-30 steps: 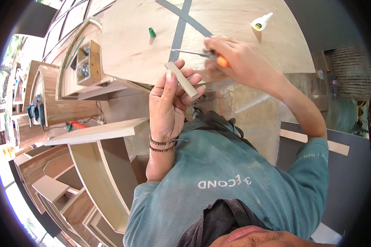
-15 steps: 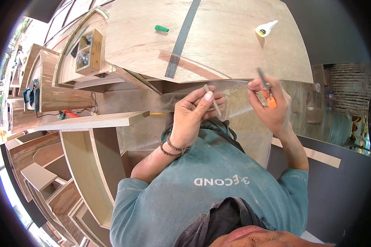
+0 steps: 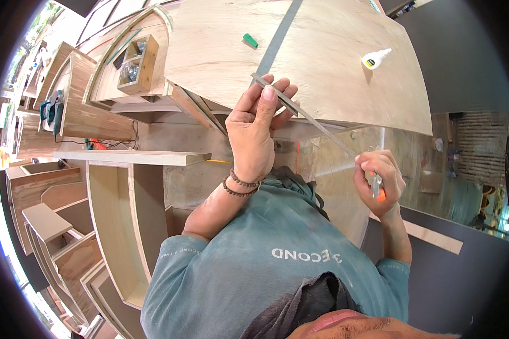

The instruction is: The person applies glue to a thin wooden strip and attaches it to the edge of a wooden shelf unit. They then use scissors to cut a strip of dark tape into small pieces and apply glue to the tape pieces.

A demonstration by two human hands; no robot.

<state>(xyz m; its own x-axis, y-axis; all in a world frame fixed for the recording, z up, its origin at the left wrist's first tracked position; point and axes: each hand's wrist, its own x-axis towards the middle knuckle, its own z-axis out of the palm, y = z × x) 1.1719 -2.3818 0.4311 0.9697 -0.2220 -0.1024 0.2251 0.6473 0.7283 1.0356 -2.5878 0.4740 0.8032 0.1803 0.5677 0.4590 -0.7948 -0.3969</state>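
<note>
Near the counter (image 3: 333, 62), a long strip (image 3: 326, 130) slants rightward toward me. My left hand (image 3: 253, 127) pinches its far end and a short strip (image 3: 289, 105); my right hand (image 3: 385, 176), its near end and an orange tool (image 3: 380, 194).

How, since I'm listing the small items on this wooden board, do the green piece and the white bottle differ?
Colour: the green piece looks green all over, while the white bottle carries a yellow-and-black label.
Size: the green piece is clearly smaller than the white bottle.
Place: the green piece lies near the grey stripe; the white bottle is farther right.
Shared: both rest on the wooden board.
</note>
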